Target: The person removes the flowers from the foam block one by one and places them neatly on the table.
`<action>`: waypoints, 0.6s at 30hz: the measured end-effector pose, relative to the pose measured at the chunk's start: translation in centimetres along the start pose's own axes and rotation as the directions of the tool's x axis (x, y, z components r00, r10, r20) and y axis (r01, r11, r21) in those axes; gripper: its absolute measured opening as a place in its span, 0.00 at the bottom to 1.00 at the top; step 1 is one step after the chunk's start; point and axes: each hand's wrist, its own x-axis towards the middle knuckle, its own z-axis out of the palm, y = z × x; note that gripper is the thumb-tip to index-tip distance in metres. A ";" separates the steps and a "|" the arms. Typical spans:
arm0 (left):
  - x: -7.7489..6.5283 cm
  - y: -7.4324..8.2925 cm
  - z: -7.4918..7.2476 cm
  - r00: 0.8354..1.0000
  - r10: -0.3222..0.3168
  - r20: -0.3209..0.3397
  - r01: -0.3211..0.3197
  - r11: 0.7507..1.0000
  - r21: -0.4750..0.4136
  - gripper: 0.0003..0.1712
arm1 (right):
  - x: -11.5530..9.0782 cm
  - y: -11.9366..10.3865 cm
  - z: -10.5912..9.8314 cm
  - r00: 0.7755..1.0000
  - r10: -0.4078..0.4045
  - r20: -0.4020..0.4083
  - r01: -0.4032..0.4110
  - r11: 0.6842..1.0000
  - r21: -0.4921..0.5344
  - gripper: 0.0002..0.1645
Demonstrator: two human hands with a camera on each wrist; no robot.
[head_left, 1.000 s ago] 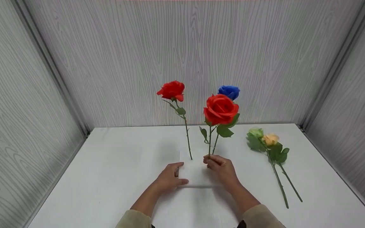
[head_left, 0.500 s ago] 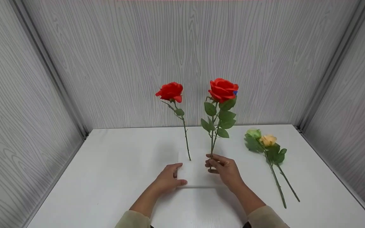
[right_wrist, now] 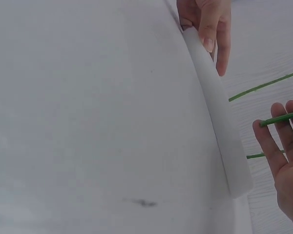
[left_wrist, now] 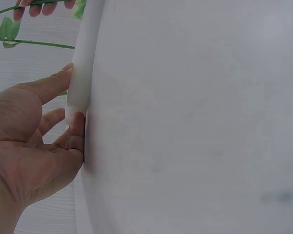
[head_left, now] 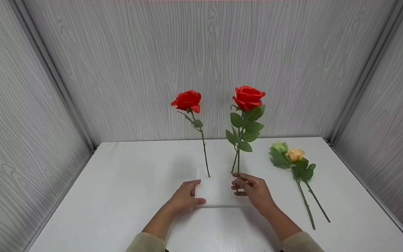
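Note:
A white slab-like block [head_left: 217, 194] lies on the table. My left hand [head_left: 184, 197] holds its left side, thumb at the front edge; in the left wrist view the thumb and fingers span the slab's edge [left_wrist: 83, 68]. My right hand [head_left: 255, 191] pinches the lower stem of an upright artificial red rose [head_left: 248, 98] above the block's right part. The stem's cut end [right_wrist: 263, 124] shows beside the fingers in the right wrist view. Another red rose [head_left: 187, 100] stands in the block, tilted left. A blue rose [head_left: 260, 100] stands behind the held one, its bloom nearly all hidden.
A light green rose [head_left: 279, 147] and a peach rose [head_left: 295, 154] lie side by side on the white table [head_left: 135, 182] at the right. Grey wood-grain panels [head_left: 145, 70] enclose the back and both sides.
My right hand has raised the held red rose and shifted slightly right, so its bloom now covers most of the blue one. The left hand stays on the block.

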 end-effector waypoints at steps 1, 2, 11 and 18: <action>0.0 0.0 0.0 1.000 -0.001 0.000 0.001 1.000 0.002 0.48 | -0.1 0.0 -0.2 1.000 -0.002 0.001 0.002 1.000 0.000 0.21; 0.1 0.0 0.0 1.000 -0.002 0.000 0.002 1.000 0.002 0.48 | -0.3 -0.1 -0.4 1.000 -0.005 0.003 0.005 1.000 0.000 0.21; 0.0 0.0 0.1 1.000 -0.016 -0.003 0.016 1.000 0.003 0.48 | -1.2 -0.7 -2.4 1.000 -0.010 -0.026 0.010 1.000 -0.020 0.20; 0.0 0.0 0.1 1.000 0.000 0.000 0.000 1.000 -0.007 0.49 | -1.9 -0.9 -3.9 0.998 0.003 -0.055 -0.004 1.000 -0.020 0.20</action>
